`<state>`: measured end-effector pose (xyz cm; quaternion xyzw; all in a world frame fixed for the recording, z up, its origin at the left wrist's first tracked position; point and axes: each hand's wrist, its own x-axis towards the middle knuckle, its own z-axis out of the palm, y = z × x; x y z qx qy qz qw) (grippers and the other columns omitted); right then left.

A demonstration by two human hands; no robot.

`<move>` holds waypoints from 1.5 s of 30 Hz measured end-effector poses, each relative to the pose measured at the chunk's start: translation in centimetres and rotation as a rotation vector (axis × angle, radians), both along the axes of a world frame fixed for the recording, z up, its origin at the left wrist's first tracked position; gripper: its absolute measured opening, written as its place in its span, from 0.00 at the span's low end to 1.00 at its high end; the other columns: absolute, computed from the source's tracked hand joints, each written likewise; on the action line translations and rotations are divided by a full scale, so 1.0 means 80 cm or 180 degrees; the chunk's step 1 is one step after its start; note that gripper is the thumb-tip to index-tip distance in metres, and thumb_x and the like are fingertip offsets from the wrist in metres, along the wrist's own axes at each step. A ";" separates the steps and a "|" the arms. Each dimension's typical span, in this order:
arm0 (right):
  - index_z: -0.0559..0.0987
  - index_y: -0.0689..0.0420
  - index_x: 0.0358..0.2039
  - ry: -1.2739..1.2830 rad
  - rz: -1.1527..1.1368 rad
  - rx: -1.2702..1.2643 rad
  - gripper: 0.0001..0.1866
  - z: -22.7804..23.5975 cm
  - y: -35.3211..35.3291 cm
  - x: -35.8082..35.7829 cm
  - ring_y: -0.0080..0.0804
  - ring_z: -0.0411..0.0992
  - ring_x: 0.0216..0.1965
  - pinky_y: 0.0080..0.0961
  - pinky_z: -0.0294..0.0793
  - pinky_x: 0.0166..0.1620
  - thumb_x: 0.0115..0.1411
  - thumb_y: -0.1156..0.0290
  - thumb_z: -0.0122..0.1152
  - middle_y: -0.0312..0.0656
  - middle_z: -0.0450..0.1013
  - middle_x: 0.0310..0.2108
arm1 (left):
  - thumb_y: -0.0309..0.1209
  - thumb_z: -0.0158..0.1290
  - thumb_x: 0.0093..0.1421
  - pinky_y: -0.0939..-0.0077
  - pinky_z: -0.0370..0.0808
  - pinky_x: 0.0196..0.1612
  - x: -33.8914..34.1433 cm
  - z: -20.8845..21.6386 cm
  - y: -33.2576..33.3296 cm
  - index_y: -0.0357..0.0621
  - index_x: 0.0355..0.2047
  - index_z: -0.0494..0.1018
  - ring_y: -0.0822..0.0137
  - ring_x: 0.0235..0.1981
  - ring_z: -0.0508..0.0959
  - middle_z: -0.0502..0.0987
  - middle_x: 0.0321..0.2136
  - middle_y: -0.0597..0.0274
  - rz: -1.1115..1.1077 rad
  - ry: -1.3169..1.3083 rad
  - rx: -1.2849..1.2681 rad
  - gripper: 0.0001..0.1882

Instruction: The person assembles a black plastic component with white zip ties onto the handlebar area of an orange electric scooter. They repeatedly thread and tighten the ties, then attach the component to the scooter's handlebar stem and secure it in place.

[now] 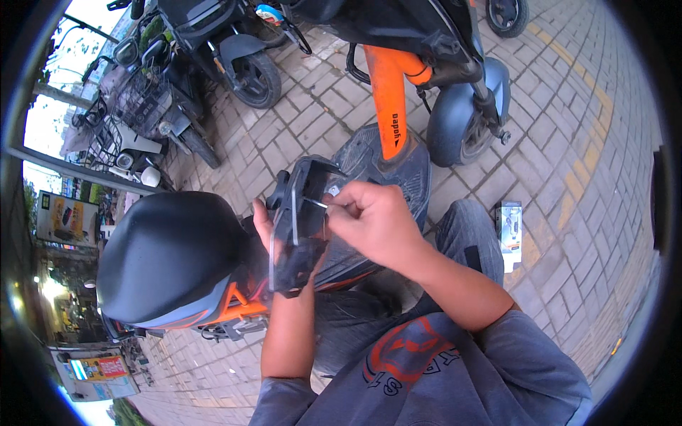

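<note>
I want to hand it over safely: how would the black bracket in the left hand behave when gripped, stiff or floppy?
The black bracket probably stays stiff: its frame keeps its shape though the left hand holds only one side. It seems light, since one hand supports it. The thin metal tool in the right hand could slip out easily.

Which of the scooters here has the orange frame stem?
The nearest scooter, right in front of the hands: its stem is bright orange. The parked scooters at the upper left are dark, with no orange showing.
</note>
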<state>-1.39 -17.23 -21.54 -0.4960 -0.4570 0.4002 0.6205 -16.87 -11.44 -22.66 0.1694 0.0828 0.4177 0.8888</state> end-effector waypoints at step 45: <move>0.75 0.66 0.53 0.0850 0.1869 -0.0671 0.22 -0.012 0.023 0.085 0.24 0.74 0.44 0.22 0.74 0.49 0.60 0.72 0.66 0.41 0.77 0.44 | 0.63 0.44 0.62 0.60 0.84 0.36 -0.002 0.017 0.029 0.32 0.53 0.65 0.56 0.38 0.83 0.77 0.41 0.44 -0.1012 0.2428 0.1087 0.41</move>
